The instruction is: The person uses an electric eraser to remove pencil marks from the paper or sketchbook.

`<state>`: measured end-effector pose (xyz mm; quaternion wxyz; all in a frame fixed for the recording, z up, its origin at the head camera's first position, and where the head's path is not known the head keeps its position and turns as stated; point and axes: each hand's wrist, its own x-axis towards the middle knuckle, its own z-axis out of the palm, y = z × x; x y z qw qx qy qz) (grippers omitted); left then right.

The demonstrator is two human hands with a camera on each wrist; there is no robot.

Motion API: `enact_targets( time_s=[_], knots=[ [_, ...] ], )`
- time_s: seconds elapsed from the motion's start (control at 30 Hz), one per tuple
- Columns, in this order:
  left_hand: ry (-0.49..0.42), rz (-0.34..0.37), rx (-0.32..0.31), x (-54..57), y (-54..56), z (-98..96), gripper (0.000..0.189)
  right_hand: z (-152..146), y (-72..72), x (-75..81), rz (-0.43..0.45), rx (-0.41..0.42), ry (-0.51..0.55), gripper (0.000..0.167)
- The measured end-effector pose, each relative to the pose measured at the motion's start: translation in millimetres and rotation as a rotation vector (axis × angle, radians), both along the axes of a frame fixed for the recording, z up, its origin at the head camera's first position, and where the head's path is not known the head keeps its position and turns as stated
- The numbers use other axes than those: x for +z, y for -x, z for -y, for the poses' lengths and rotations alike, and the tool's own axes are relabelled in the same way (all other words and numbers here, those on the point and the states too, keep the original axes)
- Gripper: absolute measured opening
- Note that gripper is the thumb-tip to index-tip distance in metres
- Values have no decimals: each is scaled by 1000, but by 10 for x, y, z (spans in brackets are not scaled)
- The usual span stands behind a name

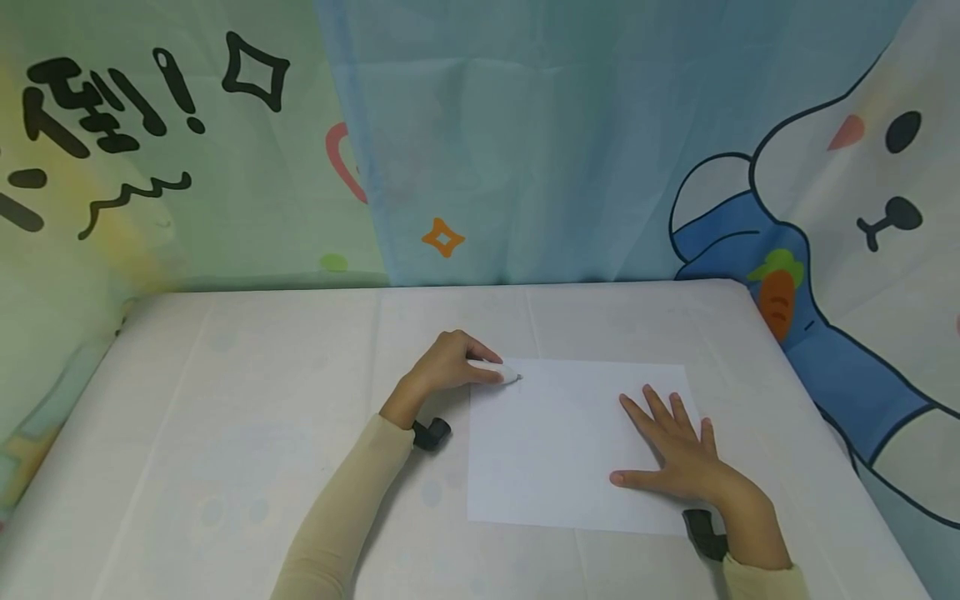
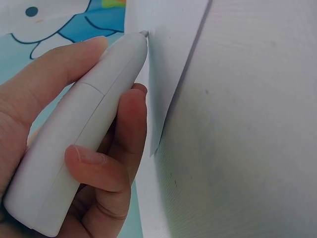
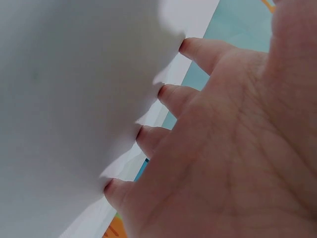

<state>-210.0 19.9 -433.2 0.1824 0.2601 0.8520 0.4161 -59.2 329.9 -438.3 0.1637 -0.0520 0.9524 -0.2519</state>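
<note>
My left hand (image 1: pixel 453 361) grips a thick white pen (image 1: pixel 504 371) with a small metal tip. In the left wrist view, thumb and fingers wrap the smooth, seamed body of the pen (image 2: pixel 89 114). Its tip is right at the surface of a blank white sheet of paper (image 1: pixel 555 450), near the sheet's upper left corner. My right hand (image 1: pixel 678 458) lies spread over the right side of this sheet. In the right wrist view, the fingertips (image 3: pixel 168 94) of the right hand press down on the paper (image 3: pixel 74 124).
The paper lies on a white-covered table (image 1: pixel 247 433). A printed cloth backdrop (image 1: pixel 562 150) hangs behind it, with a cartoon rabbit (image 1: pixel 832 192) at the right. Dark wrist-worn cameras (image 1: pixel 432 434) sit at both sleeves.
</note>
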Motion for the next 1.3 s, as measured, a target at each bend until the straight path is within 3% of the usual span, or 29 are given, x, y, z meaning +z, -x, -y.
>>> enact_targets(
  time_s=[1.3],
  knots=[
    [14, -13, -45, 24, -5, 20, 26, 10, 0, 29, -3, 1, 1, 109]
  ],
)
